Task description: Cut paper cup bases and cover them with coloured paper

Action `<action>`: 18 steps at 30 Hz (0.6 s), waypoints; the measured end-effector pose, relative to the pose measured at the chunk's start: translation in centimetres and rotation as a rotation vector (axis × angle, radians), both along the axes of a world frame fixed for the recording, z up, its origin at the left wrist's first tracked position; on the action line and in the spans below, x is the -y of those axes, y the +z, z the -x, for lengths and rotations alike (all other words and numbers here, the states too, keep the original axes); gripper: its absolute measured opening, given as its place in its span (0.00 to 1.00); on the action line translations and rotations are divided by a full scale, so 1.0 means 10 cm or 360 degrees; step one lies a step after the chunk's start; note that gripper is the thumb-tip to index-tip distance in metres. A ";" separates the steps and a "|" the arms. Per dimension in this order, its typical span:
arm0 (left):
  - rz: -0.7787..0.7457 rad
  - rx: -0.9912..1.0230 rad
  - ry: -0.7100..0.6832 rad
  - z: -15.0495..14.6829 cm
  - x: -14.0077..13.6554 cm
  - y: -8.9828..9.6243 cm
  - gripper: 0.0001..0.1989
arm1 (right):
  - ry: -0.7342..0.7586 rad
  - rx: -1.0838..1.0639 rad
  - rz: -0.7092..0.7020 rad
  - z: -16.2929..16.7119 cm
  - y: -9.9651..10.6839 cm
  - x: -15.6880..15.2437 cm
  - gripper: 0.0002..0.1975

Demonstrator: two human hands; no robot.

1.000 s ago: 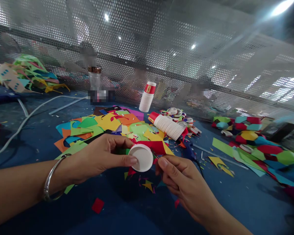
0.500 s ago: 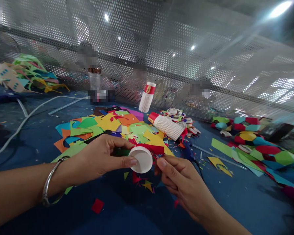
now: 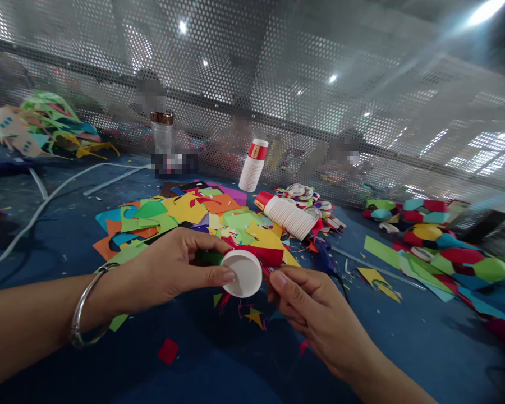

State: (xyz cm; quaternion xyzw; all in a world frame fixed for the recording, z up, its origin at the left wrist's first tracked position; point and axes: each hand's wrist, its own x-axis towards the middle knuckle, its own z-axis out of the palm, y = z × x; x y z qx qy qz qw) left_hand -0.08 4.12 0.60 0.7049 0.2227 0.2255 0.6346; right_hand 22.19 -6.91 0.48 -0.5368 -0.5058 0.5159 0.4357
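Between thumb and fingers, my left hand (image 3: 193, 266) grips a shallow white round disc with a raised rim (image 3: 244, 274), like the bottom cut from a paper cup. Red paper (image 3: 270, 256) sticks up behind the disc's upper right edge, and a bit of green shows by my left fingers. Just right of the disc, my right hand (image 3: 305, 306) is pinched closed near the red paper. What lies in that pinch is too small and hidden to make out. Below and behind are scattered paper scraps, including a yellow star-shaped piece (image 3: 255, 317).
Coloured paper (image 3: 185, 209) is heaped behind my hands. One stack of paper cups (image 3: 251, 171) stands; another (image 3: 288, 217) lies down. Decorated discs (image 3: 298, 192) are piled behind. A blue-handled tool with a cord (image 3: 326, 258) lies right. Paper crafts (image 3: 458, 264) fill the far right.
The disc has tilted slightly in my left hand, and the red paper behind it stands a little differently. Both hands stay in nearly the same place.
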 end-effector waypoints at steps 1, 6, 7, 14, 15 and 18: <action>-0.0006 0.0005 -0.0003 0.00 0.00 0.00 0.15 | -0.0002 0.0006 0.0002 0.00 0.00 0.00 0.21; -0.0016 0.0040 0.0008 0.00 -0.02 -0.01 0.14 | -0.0001 -0.0011 0.0006 0.02 0.01 -0.01 0.21; -0.0020 0.0040 0.0010 0.01 -0.02 -0.01 0.14 | 0.0002 -0.0011 -0.0002 0.02 0.00 -0.01 0.22; -0.0113 0.0025 -0.0047 0.05 -0.03 -0.02 0.13 | -0.0002 0.0041 0.0000 0.02 0.01 0.00 0.21; -0.0128 0.0015 -0.0043 0.05 -0.03 -0.02 0.14 | -0.0004 0.0067 -0.0004 0.01 0.01 -0.01 0.21; -0.0190 -0.0009 -0.0023 0.05 -0.04 -0.01 0.15 | -0.0008 0.0129 -0.0021 0.01 0.02 -0.01 0.21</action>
